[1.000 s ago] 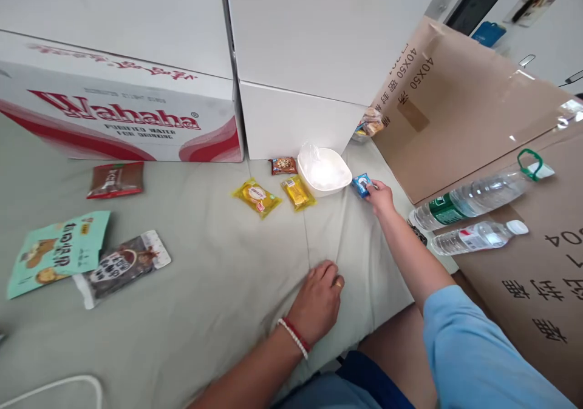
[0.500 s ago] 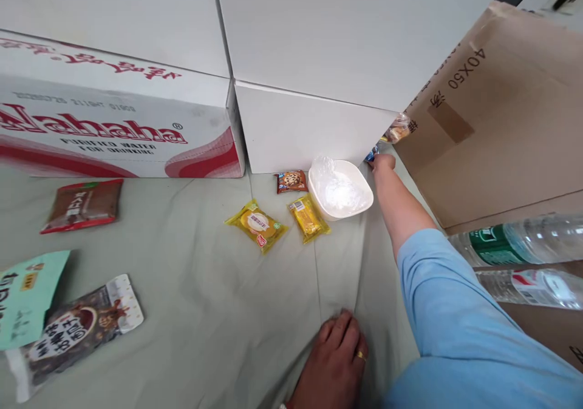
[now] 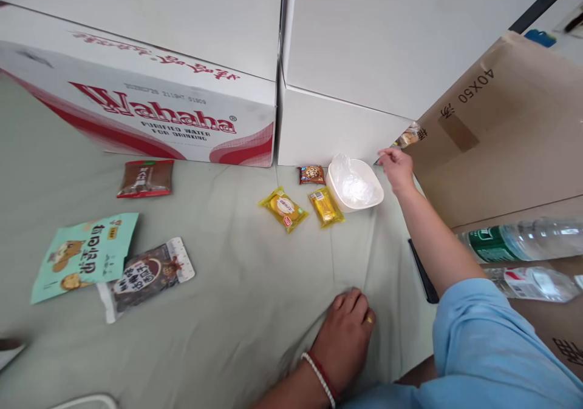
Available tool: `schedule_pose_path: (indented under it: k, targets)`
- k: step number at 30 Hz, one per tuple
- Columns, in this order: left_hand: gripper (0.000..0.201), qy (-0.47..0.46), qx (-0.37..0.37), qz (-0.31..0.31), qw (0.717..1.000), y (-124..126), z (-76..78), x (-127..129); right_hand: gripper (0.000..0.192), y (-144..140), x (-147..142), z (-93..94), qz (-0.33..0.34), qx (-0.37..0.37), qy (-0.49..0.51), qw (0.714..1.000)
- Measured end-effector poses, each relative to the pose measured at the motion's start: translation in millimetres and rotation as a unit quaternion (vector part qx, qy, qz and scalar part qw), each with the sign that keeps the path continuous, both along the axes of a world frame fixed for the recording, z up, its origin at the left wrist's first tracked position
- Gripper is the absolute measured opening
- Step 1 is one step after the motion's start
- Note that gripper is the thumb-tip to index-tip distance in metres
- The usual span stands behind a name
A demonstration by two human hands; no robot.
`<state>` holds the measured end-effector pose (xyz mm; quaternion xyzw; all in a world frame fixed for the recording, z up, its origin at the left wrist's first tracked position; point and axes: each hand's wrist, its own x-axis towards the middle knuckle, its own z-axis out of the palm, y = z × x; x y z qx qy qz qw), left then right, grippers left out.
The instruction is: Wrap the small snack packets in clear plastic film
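Right hand fingers loosely curled, holding nothing visible, just past white bowl, near snack packet wedged between white box and cardboard box. Left hand flat, fingers spread, braced on green sheet. Risk: forearm passes close beside bowl rim; drawing back could clip it, tip bowl onto yellow packet.
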<state>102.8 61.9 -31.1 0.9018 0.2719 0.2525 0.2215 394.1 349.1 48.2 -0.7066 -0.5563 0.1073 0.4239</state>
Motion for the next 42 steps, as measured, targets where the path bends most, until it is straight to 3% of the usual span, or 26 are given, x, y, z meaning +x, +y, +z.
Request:
schedule_pose_path:
  k: [3, 6, 8, 12, 15, 18, 21, 24, 27, 32, 35, 37, 39, 42]
  targets:
    - [0.005, 0.022, -0.022, -0.016, 0.999, 3, 4.9, 0, 0.026, -32, -33, 14.5, 0.103, -0.114, -0.136, 0.979]
    - [0.008, 0.033, -0.036, -0.023, 0.999, 5, 9.3, -2, 0.012, -55, -48, 25.1, 0.091, -0.210, -0.244, 0.942]
    - [0.010, 0.034, -0.045, -0.028, 0.998, 6, 11.0, -2, 0.003, -66, -50, 32.5, 0.068, -0.192, -0.243, 0.948]
    - [0.009, 0.002, -0.084, -0.020, 0.996, 9, 9.3, -2, 0.013, -94, -59, 52.8, 0.040, -0.069, -0.088, 0.993]
    - [0.010, -0.074, -0.144, 0.005, 0.987, 13, 4.9, 1, 0.028, -132, -85, 62.2, 0.038, -0.045, 0.144, 0.988]
    - [0.019, -0.204, -0.207, 0.053, 0.955, 18, 2.6, 3, 0.037, -186, -123, 52.6, 0.056, -0.087, 0.341, 0.934]
    - [0.039, -0.323, -0.283, 0.100, 0.897, 25, 5.0, 2, 0.040, -239, -155, 25.0, 0.039, -0.099, 0.434, 0.895]
    - [0.040, -0.359, -0.355, 0.108, 0.856, 31, 8.4, -3, 0.043, -279, -174, -6.3, -0.025, -0.067, 0.469, 0.880]
    - [0.030, -0.334, -0.410, 0.065, 0.846, 34, 9.4, -6, 0.042, -305, -183, -25.7, -0.061, -0.057, 0.451, 0.889]
    - [0.039, -0.317, -0.450, 0.065, 0.833, 32, 16.7, -13, 0.038, -337, -178, -20.6, -0.053, -0.013, 0.320, 0.946]
    - [0.047, -0.301, -0.481, 0.008, 0.823, 30, 30.6, -28, 0.046, -354, -172, -10.3, 0.011, -0.014, 0.257, 0.966]
    - [0.051, -0.269, -0.515, -0.063, 0.812, 28, 41.3, -43, 0.051, -361, -174, -7.2, 0.067, -0.045, 0.281, 0.956]
    - [0.052, -0.232, -0.543, -0.123, 0.798, 27, 49.3, -59, 0.049, -363, -182, -8.5, 0.129, -0.083, 0.338, 0.928]
    - [0.053, -0.201, -0.565, -0.156, 0.785, 26, 50.8, -80, 0.043, -358, -203, -15.6, 0.169, -0.133, 0.419, 0.882]
